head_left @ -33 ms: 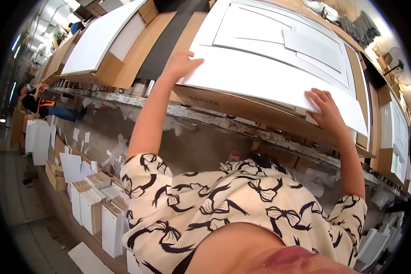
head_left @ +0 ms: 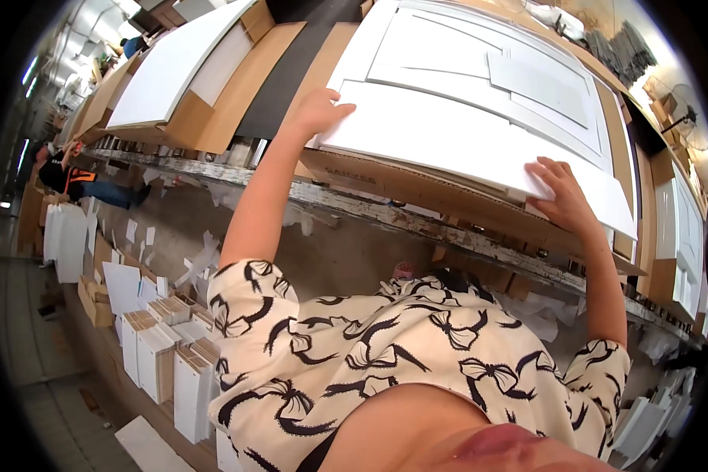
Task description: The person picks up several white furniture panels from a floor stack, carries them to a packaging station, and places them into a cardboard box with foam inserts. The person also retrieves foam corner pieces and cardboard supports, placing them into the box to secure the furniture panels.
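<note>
A long white panel (head_left: 440,145) lies along the near side of an open cardboard box (head_left: 401,182), beside other white panels. My left hand (head_left: 322,114) grips its left end, the thumb resting on the top face. At the near edge toward the right, my right hand (head_left: 560,195) holds the same panel, with fingers bent over the top and the thumb low by the edge. Behind it, a framed white panel (head_left: 433,51) and a smaller light grey piece (head_left: 539,79) lie in the box. The undersides of both hands are hidden.
A worn roller conveyor rail (head_left: 354,206) runs beneath the box. Another box with a white panel (head_left: 177,67) stands to the left, and one more (head_left: 688,228) to the right. White boards (head_left: 157,354) are stacked at lower left. A person in an orange-trimmed vest (head_left: 75,181) stands far left.
My left hand has shifted slightly right along the panel's end. The near panel has moved a little, and a seam behind it shows more clearly. My right hand stays almost in place.
</note>
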Demonstrator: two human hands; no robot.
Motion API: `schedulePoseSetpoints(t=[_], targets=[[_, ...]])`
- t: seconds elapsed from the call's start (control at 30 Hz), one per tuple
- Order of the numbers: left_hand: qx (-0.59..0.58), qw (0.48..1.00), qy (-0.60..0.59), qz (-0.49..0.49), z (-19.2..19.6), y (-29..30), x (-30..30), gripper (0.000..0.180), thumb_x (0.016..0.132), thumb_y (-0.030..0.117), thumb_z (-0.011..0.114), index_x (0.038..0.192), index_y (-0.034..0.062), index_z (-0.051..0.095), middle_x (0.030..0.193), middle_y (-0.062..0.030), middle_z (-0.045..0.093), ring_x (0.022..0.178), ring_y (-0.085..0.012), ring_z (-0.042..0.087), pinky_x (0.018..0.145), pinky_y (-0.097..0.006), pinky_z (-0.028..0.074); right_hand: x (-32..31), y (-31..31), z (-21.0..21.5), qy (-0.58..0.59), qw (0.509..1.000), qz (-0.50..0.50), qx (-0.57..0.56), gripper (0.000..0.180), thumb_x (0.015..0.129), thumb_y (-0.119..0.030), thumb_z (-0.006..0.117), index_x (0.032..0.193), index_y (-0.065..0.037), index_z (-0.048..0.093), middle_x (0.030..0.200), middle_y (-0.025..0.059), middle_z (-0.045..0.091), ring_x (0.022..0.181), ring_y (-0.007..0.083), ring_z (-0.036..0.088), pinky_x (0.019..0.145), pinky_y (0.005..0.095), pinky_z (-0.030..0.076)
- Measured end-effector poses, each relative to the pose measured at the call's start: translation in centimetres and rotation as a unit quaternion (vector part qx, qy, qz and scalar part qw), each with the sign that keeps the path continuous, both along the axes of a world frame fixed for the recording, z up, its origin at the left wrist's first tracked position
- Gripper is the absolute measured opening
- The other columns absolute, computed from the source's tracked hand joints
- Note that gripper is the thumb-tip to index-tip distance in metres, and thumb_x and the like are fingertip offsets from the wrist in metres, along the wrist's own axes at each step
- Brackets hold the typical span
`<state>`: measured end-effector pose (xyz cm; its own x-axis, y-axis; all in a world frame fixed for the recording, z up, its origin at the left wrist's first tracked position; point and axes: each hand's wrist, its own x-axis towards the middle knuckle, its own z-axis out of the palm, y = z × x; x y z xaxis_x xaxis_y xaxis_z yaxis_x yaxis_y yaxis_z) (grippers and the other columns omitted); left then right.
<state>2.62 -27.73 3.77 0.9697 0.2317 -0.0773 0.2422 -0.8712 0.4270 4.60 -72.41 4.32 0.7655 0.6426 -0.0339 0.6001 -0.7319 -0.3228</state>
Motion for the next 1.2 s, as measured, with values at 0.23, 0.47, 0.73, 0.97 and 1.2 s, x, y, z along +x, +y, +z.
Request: schedulePoseSetpoints(t=[0.23,0.47,0.73,0.97,1.2], targets=[[0.282,0.959,-0.011,-0.021,-3.0,-2.4,2.4,0.03,0.087,0.035,0.051,0.093,0.0073,0.062,0.093,-0.0126,0.061,0.096,-0.0275,0.056,0.072,-0.04,0.05,2.2,0.9,-1.1,0.066,0.998,-0.005,-0.024,0.041,0.074,-0.026,0.069,0.111,-0.015,0.057,0.127,0.0125,0.046,0.115,0.0299,0.039,0.095,0.0395,0.039],[0.217,0.97,-0.016,-0.113,-3.1,-3.5,2.1,0.039,0.077,0.045,0.056,0.095,0.0111,0.064,0.102,-0.0148,0.056,0.101,-0.0309,0.051,0.088,-0.04,0.04,2.8,1.9,-3.0,-0.026,0.998,0.045,0.044,0.025,0.074,-0.014,0.064,0.098,-0.007,0.058,0.114,0.0146,0.051,0.1,0.0353,0.044,0.084,0.0417,0.041],[0.178,0.968,-0.169,-0.047,-1.5,-4.0,-2.1,0.038,0.077,0.041,0.06,0.098,0.0097,0.064,0.097,-0.0132,0.061,0.093,-0.0287,0.057,0.081,-0.039,0.044,-1.0,2.3,0.3,-0.091,0.982,0.034,0.163,0.025,0.08,-0.006,0.061,0.104,-0.003,0.057,0.115,0.0151,0.053,0.106,0.0314,0.048,0.088,0.037,0.041],[0.008,0.826,-0.519,0.22,-6.3,-14.4,-16.3,0.008,0.075,0.01,0.068,0.08,0.0051,0.066,0.077,-0.0067,0.065,0.07,-0.0209,0.061,0.065,-0.032,0.046,-10.0,-1.3,-2.3,0.06,0.912,0.217,0.344,0.02,0.073,0.002,0.063,0.093,0.0,0.061,0.095,0.0159,0.061,0.084,0.029,0.06,0.074,0.033,0.048],[-0.285,0.785,-0.275,0.476,-22.3,-34.0,-32.2,0.011,0.081,0.011,0.065,0.085,0.001,0.066,0.072,-0.0013,0.063,0.067,-0.0061,0.055,0.062,-0.02,0.044,-12.4,-17.5,-25.3,0.259,0.935,0.243,-0.013,0.022,0.079,-0.019,0.06,0.096,-0.005,0.061,0.09,0.018,0.061,0.085,0.0358,0.057,0.073,0.0411,0.048]])
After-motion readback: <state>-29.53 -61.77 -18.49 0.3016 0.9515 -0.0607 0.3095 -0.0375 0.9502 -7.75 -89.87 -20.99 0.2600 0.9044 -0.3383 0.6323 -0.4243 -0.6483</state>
